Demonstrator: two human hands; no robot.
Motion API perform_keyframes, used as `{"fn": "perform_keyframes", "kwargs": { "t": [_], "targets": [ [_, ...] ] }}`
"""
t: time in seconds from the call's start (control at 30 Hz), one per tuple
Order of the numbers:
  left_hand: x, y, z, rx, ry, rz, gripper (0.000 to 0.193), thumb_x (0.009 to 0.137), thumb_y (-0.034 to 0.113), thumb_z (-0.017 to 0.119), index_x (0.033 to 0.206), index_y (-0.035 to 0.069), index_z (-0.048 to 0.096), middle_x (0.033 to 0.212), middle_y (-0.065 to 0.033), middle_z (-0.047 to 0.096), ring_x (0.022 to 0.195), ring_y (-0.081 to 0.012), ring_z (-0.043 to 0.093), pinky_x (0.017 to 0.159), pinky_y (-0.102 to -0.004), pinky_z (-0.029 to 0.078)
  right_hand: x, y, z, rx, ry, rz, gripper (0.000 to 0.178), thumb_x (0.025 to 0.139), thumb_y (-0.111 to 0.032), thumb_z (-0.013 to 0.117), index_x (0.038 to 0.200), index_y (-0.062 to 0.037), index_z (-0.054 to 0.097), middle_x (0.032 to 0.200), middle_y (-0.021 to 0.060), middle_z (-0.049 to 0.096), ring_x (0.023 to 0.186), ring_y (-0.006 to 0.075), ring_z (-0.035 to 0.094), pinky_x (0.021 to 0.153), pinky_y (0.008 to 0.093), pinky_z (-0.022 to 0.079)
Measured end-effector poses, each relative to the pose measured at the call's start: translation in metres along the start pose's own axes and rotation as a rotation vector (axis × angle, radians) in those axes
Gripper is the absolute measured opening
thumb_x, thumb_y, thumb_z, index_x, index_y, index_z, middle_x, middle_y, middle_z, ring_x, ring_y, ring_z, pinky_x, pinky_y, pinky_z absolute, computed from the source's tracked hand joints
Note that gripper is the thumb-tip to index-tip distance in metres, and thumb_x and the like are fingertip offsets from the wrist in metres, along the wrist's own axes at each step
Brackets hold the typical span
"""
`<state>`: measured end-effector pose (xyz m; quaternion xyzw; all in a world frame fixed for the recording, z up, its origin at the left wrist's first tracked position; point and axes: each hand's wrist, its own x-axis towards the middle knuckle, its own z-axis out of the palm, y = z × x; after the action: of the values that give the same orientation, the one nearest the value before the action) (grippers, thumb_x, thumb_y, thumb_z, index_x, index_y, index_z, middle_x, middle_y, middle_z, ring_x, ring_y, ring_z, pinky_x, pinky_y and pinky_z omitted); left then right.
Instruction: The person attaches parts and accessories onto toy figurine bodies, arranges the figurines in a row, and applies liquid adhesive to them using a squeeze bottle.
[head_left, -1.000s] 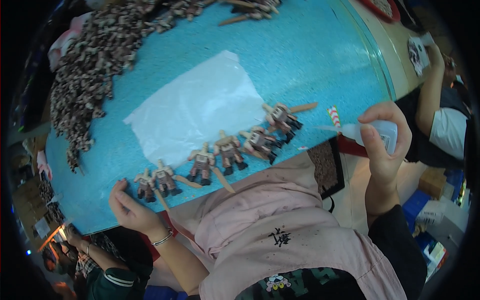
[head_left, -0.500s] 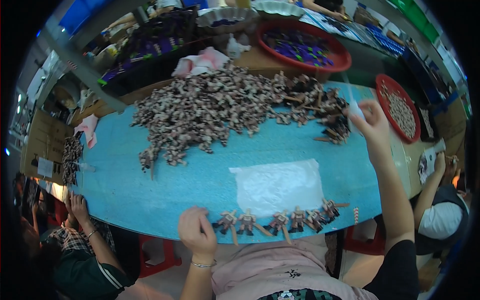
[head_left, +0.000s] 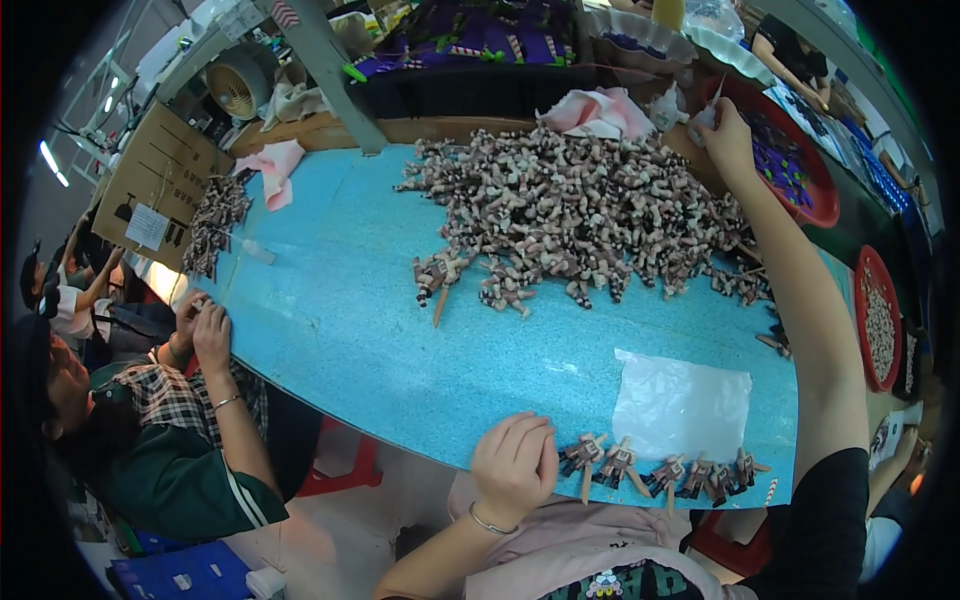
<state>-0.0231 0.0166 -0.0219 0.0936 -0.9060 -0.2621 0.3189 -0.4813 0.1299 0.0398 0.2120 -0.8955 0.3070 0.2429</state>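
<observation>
My right hand (head_left: 728,140) is raised at the far right of the table, closed round a small white squeeze bottle (head_left: 708,118) with a thin pointed tip. At the near edge rests my left hand (head_left: 515,462), its fingers curled and their inner side hidden. Just right of it stretches a row of several small brown-and-black figurines (head_left: 665,475), some with a flat tan stick-like piece. A white plastic sheet (head_left: 682,405) lies behind that row. Beyond it spreads a large heap of similar small figurine pieces (head_left: 590,205) on the blue tabletop (head_left: 350,300).
Pink cloths (head_left: 600,112) lie behind the heap and at the left. Red basins (head_left: 868,340) stand at the right. Another small bottle (head_left: 258,252) lies by a smaller pile at the left, near a cardboard box (head_left: 160,185). A co-worker (head_left: 190,450) sits at the left edge.
The view has swung left. My right hand has carried the squeeze bottle from beside the heap's right end to beyond its far side, near the red basin. My left hand stays at the near edge.
</observation>
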Motion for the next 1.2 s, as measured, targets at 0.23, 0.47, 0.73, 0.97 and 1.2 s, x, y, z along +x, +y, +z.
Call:
{"fn": "perform_keyframes", "kwargs": {
  "t": [0.23, 0.47, 0.73, 0.97, 1.2],
  "targets": [
    [0.000, -0.003, 0.005, -0.026, 0.012, 0.008, 0.007, 0.075, 0.005, 0.059, 0.080, 0.004, 0.064, 0.084, -0.0087, 0.065, 0.082, -0.0283, 0.064, 0.068, -0.0369, 0.050, -0.016, 0.004, -0.005, 0.037, 0.113, -0.070, 0.040, 0.077, -0.008, 0.066, 0.114, -0.0004, 0.053, 0.107, 0.0234, 0.060, 0.102, 0.0396, 0.058, 0.087, 0.0417, 0.047],
    [-0.005, -0.007, 0.004, 0.013, 0.016, -0.004, 0.006, 0.076, 0.008, 0.064, 0.082, 0.007, 0.064, 0.088, -0.0067, 0.065, 0.086, -0.0247, 0.063, 0.070, -0.0351, 0.050, -0.095, -0.117, -0.066, 0.150, -0.051, -0.632, 0.020, 0.074, 0.006, 0.059, 0.094, -0.0004, 0.059, 0.100, 0.0169, 0.055, 0.096, 0.0360, 0.055, 0.084, 0.0399, 0.046],
    [-0.003, -0.005, 0.005, -0.021, 0.033, -0.004, 0.006, 0.077, 0.008, 0.064, 0.082, 0.006, 0.063, 0.089, -0.0069, 0.065, 0.086, -0.0244, 0.062, 0.072, -0.0349, 0.050, -0.179, -0.211, -0.005, 0.251, -0.589, -0.895, 0.023, 0.076, -0.003, 0.062, 0.098, 0.0007, 0.059, 0.106, 0.0148, 0.056, 0.099, 0.0328, 0.056, 0.084, 0.0410, 0.046],
    [0.018, -0.024, -0.008, -0.186, 0.081, -0.102, 0.036, 0.077, 0.005, 0.063, 0.112, 0.002, 0.056, 0.112, -0.0156, 0.058, 0.104, -0.0344, 0.055, 0.089, -0.0413, 0.044, -0.192, -0.225, 0.035, 0.201, -0.574, -0.752, 0.048, 0.073, 0.000, 0.065, 0.117, 0.0028, 0.046, 0.116, 0.0197, 0.050, 0.106, 0.0369, 0.051, 0.091, 0.0423, 0.043],
    [0.128, -0.136, -0.031, 0.040, 0.023, -0.095, 0.045, 0.079, 0.009, 0.066, 0.121, -0.002, 0.051, 0.120, -0.0205, 0.054, 0.110, -0.0361, 0.053, 0.095, -0.0408, 0.043, -0.206, -0.203, 0.002, 0.056, -0.640, -0.931, 0.034, 0.075, -0.002, 0.057, 0.109, 0.0004, 0.050, 0.116, 0.0181, 0.051, 0.108, 0.0336, 0.052, 0.091, 0.0400, 0.043]
  ]
}}
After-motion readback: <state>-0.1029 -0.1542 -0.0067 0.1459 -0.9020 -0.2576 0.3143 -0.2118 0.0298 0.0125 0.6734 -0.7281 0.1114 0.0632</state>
